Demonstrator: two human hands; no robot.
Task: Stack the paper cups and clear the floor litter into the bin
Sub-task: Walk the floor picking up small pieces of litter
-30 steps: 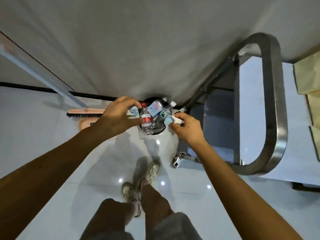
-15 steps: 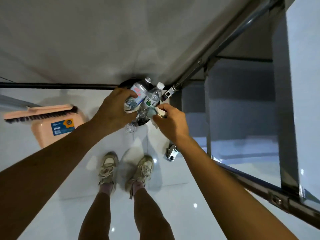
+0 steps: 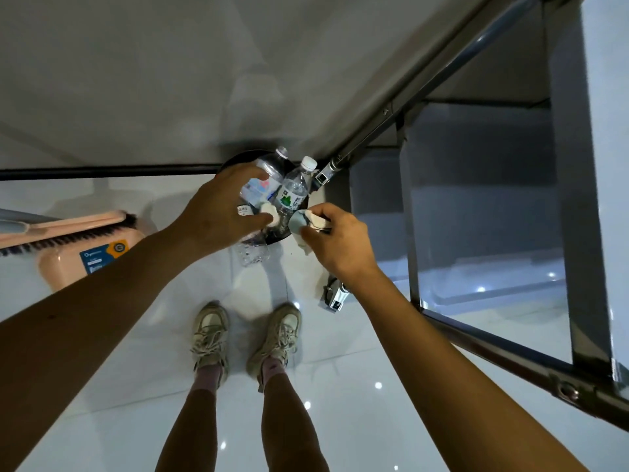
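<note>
Over the bin (image 3: 234,159), the left hand (image 3: 218,212) pinches perhaps a tissue (image 3: 269,212); the right hand (image 3: 340,245) has its fingers (image 3: 328,212) clenched round crumpled paper (image 3: 300,222).

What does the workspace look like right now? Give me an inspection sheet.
Surface: glossy white tiled floor.
Job's things: black bin against the wall, packed with plastic bottles; no intact paper cups seen.
Clutter: clear bottle on the floor by the bin; pink dustpan and brush to the left.
Hands: left hand pinches a white scrap over the bin; right hand grips crumpled paper.
Cables: nothing seen.
Surroundings: metal cart on the right, its wheel near the bin; grey wall.
</note>
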